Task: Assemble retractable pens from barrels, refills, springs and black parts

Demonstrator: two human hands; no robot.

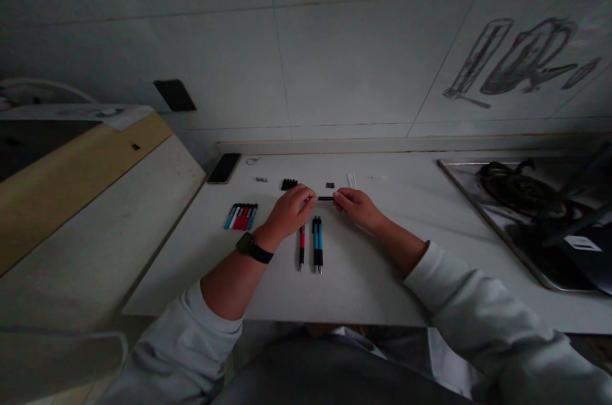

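Observation:
A thin dark pen part [326, 198] spans the gap between my two hands, roughly level above the white counter. My left hand [288, 210], with a black watch on the wrist, pinches near its left end. At the other end, the closed fingertips of my right hand [358, 206] grip it, and a bit of red shows there. Below the hands lie a red-and-black pen [302, 249] and two blue-and-black pens [317, 245], tips toward me. Several blue, white and red pen barrels [241, 217] lie in a row to the left.
Along the back are small springs [261, 179], black grips [289, 184], small black pieces [330, 185], thin white sticks [352, 180] and tiny pale pieces [377, 177]. A phone [224, 168] lies back left. A gas stove [492, 226] bounds the right; a tall panel [157, 194] the left.

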